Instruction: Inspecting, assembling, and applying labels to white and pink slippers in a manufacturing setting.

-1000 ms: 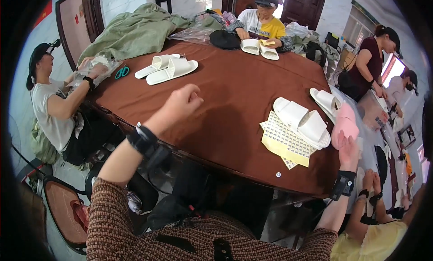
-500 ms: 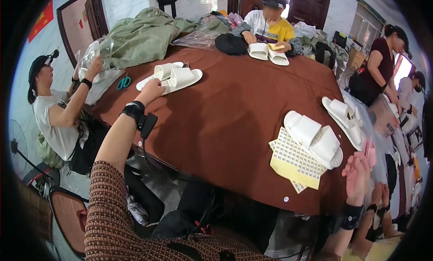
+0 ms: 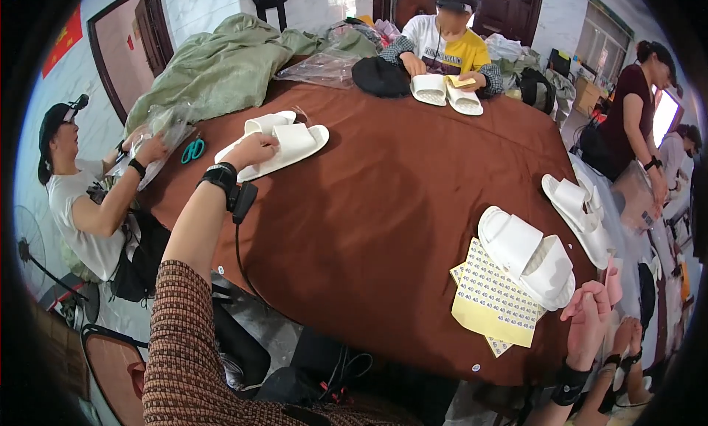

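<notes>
The brown-covered table (image 3: 354, 234) fills the middle of the view, its near edge running past the person's lap. The person's left arm, in a patterned brown sleeve, stretches forward over it at a slant, black band at the wrist; the left hand (image 3: 249, 152) is palm down with its fingers bent over a pair of white slippers (image 3: 301, 140), and whether that grip is clamped on the nearer one or only touches it, I cannot tell. The right hand (image 3: 588, 321) is raised at the table's right edge, fingers curled inward beside something pink (image 3: 613, 280); whether that grip holds it, I cannot tell. The left-hand pair lies side by side toward the table's left, smooth and plain, with broad straps and pale soles. More white slippers (image 3: 510, 240) lie at the right, partly over yellow sheets (image 3: 495, 304) with rows of small marks. Teal scissors (image 3: 193, 150) rest near the left edge, and a small round sticker (image 3: 476, 368) sits by the near edge
</notes>
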The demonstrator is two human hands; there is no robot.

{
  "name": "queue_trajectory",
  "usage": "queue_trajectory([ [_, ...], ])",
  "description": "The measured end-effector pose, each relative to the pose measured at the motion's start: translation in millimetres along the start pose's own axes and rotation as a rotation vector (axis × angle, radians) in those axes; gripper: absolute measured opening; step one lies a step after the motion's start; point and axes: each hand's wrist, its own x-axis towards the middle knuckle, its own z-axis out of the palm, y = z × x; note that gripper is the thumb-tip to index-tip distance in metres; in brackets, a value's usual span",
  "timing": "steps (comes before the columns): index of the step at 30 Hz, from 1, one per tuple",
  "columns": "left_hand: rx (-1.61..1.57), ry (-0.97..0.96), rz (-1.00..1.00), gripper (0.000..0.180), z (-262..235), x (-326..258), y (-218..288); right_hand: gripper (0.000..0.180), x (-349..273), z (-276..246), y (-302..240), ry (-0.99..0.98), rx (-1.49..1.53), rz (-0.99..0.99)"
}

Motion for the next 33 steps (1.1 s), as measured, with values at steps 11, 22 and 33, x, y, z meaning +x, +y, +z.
queue_trajectory([
  [11,0.058,-0.161,0.295,0.044,24,-14,74,0.012,-7,2,9,-0.027,0.005,0.057],
  [22,-0.005,-0.370,0.584,0.043,55,-113,182,0.014,-12,20,0,-0.107,0.050,0.100],
  [33,-0.097,-0.298,0.707,0.032,48,-139,234,0.015,-18,28,-3,-0.184,0.052,0.105],
])
